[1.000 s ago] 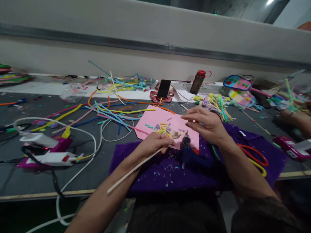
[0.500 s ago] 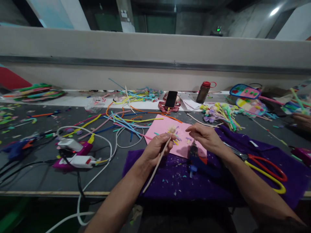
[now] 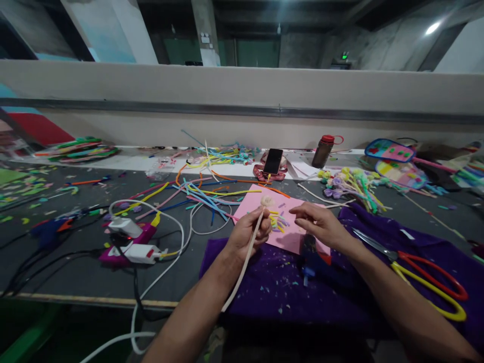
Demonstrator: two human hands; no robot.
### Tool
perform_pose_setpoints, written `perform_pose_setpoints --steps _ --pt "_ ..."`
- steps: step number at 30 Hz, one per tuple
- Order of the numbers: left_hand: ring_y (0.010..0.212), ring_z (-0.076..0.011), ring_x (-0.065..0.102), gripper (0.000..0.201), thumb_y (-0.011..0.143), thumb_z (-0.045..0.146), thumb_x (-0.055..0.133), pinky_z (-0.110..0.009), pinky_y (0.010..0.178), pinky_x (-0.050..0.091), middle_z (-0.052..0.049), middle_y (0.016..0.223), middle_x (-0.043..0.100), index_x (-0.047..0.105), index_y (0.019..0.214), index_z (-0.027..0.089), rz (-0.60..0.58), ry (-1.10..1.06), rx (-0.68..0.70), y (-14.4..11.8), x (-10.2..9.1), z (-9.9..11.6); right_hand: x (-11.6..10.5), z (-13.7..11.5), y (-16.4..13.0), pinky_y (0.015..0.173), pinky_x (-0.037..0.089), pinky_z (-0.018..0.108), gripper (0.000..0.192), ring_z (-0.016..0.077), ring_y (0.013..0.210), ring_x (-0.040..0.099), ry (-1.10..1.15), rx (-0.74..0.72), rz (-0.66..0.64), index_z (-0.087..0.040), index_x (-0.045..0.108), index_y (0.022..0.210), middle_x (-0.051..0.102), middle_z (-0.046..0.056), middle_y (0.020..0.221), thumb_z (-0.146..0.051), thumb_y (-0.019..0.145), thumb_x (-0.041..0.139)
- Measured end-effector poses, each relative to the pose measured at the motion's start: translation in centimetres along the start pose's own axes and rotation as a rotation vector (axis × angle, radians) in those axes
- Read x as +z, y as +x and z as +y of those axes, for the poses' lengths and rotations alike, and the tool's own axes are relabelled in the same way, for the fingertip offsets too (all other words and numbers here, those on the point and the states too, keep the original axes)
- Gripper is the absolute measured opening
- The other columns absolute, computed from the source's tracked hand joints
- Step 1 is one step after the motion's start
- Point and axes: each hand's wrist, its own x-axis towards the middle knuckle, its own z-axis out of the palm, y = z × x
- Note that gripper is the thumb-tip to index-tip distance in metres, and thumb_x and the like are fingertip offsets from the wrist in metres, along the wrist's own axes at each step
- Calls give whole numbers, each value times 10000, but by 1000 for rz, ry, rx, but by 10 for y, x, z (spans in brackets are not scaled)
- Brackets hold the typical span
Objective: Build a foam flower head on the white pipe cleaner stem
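Observation:
My left hand pinches a cream pipe cleaner whose tail hangs down toward the table edge. At its upper end a round cream curl sticks out above my fingers. To the right, my right hand hovers with fingers apart and holds nothing that I can see. Beneath it a dark blue glue gun lies with its nozzle end partly hidden. Pink foam sheet is spread under both hands, with short coloured pieces scattered on it.
Purple cloth covers the front of the table. Large scissors lie at right. Loose pipe cleaners, a power strip with cables and a second glue gun are at left. A phone and bottle stand behind.
The camera view has shifted, so the scene sits a little lower and further right. The cream curl now shows its round face more plainly. My left hand keeps hold of the pipe cleaner.

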Motion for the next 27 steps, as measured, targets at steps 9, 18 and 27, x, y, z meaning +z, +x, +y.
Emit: perform_pose_setpoints --steps 9,18,27 --pt "358 -19 411 205 665 277 684 -104 311 262 8 523 549 602 739 105 135 214 68 -2 1 -6 3 -1 -5 550 403 220 229 120 604 560 29 33 -27 -185 621 1005 646 23 758 -251 842 475" --pt "460 -40 503 262 494 240 799 -119 413 353 -8 552 597 614 617 101 227 277 146 -7 12 -6 7 -6 -4 675 445 264 210 151 770 585 97 -11 -9 -203 610 1007 641 52 892 -261 865 465" --pt "302 9 284 247 556 242 753 -134 300 140 56 481 520 542 617 130 236 426 116 -7 9 -7 8 -4 -3 609 412 249 205 135 682 541 114 -3 -46 -186 620 986 610 41 814 -274 832 516"
